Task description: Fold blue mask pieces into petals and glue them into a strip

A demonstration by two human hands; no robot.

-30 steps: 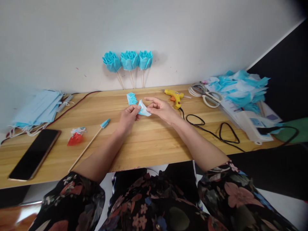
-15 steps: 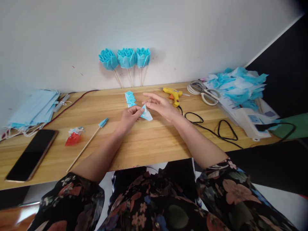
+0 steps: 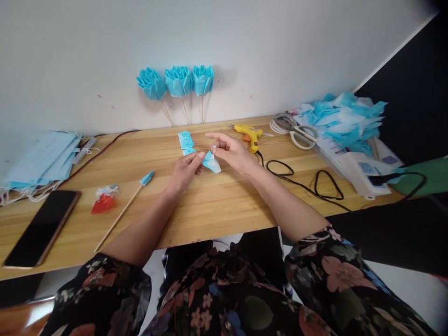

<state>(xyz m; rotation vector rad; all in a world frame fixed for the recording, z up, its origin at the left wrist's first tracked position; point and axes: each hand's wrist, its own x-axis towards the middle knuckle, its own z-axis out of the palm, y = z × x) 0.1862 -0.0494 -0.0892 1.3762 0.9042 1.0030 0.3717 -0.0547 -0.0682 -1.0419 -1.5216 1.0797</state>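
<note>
A small blue-and-white piece of fabric (image 3: pixel 212 163) is held over a wooden table (image 3: pixel 224 205) between two bare hands. Its left edge is pinched by the closed fingers of the left hand (image 3: pixel 186 171); at the right hand (image 3: pixel 231 152), the thumb is bent in at the upper corner and the index finger is extended, though whether the corner is gripped cannot be told. The piece can be judged light, soft, easily creased and hardly slippery, best taken by an edge or corner in a gentle pinch. Three blue flowers (image 3: pixel 178 81) are propped against the wall (image 3: pixel 252 37). One yellow glue gun (image 3: pixel 248 130) and one pair of scissors (image 3: pixel 296 131) are seen at right; one phone (image 3: pixel 42 228), one red packet (image 3: pixel 104 200) and one blue-tipped stick (image 3: pixel 121 214) at left. The folded pieces (image 3: pixel 186 142) beyond the left hand, the stacked masks (image 3: pixel 44 158) and the heaped scraps (image 3: pixel 345 121) cannot be reliably counted.
</note>
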